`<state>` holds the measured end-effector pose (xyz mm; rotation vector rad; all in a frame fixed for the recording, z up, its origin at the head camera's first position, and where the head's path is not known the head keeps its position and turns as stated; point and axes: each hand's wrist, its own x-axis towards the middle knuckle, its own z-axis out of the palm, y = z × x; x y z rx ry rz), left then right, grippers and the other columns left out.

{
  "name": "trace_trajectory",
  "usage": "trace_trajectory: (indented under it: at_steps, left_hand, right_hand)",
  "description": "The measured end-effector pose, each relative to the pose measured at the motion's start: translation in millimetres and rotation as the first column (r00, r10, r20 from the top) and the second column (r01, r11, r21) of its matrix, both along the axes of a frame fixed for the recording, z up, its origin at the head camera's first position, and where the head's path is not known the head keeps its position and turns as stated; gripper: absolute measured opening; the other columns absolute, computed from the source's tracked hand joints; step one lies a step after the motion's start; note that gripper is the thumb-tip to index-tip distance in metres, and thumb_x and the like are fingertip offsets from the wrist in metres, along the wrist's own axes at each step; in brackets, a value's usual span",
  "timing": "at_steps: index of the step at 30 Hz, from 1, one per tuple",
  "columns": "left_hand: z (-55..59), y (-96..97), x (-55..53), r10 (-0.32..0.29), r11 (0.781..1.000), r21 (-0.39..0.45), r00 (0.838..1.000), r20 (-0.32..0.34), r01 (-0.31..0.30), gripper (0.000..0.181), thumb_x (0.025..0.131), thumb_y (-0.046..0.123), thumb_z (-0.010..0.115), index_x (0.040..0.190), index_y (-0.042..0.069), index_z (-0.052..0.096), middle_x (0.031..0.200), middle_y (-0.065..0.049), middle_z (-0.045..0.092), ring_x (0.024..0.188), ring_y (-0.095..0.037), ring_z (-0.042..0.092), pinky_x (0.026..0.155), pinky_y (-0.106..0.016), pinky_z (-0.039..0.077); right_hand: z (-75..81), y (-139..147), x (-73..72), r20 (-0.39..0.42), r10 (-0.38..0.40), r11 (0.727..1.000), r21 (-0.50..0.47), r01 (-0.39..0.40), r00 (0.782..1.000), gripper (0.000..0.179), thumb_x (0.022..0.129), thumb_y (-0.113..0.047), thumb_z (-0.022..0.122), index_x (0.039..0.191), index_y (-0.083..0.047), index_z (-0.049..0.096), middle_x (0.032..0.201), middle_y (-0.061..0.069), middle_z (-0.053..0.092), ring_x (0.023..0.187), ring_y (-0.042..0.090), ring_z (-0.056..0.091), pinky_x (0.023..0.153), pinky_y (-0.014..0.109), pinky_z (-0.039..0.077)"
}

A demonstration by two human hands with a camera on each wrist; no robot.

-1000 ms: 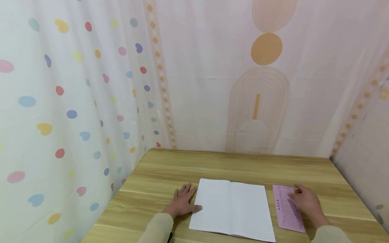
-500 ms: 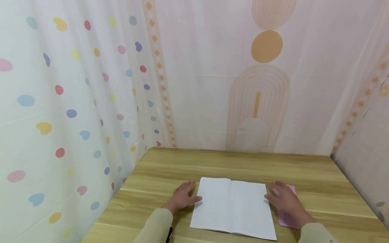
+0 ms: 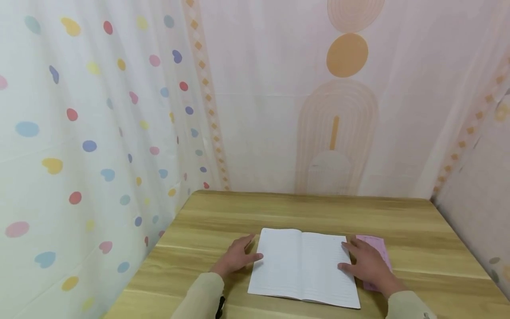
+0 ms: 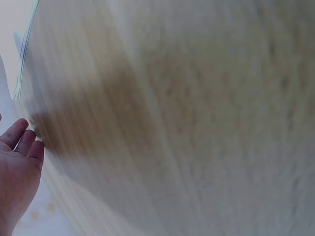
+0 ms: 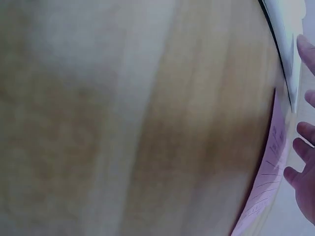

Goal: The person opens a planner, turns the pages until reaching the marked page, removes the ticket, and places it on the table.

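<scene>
An open notebook (image 3: 300, 270) with white lined pages lies flat on the wooden table. My left hand (image 3: 237, 257) is at its left edge, thumb over the page margin and fingers extended. On the other side, my right hand (image 3: 368, 264) reaches over the notebook's right edge, its thumb and a fingertip above the right page. Beneath that hand lies a pink printed slip (image 3: 376, 243), partly hidden by the palm and wrist. In the right wrist view the pink slip (image 5: 268, 167) lies beside the notebook's edge, with the fingers spread and grasping nothing.
The wood-grain table (image 3: 318, 212) reaches back to a pale curtain (image 3: 259, 133) with arch and circle prints. A dotted curtain (image 3: 99, 155) hangs along the left side, and another light cloth (image 3: 490, 186) hangs at the right.
My right hand has moved left from the pink slip to the notebook's right edge, now covering part of the slip. My left hand's fingers have drawn closer together beside the notebook.
</scene>
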<state>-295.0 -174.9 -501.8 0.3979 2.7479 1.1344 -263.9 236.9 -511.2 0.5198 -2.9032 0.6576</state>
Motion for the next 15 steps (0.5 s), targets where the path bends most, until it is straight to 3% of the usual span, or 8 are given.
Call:
trace_trajectory:
  at_steps: [15]
  left_hand:
    - [-4.0,11.4,2.8,-0.024,1.0,0.004,1.0,0.001,0.024,0.084,0.088,0.038,0.076,0.154,0.005,0.035,0.153,-0.021,0.036,0.142,-0.042,0.028,0.113,-0.059,0.025]
  right_hand:
    - [-0.2,-0.9,1.0,0.051,0.001,1.0,0.011,-0.002,0.999,0.072,0.087,-0.05,0.071,0.135,0.001,0.058,0.141,0.036,0.043,0.129,0.057,0.039,0.103,0.067,0.031]
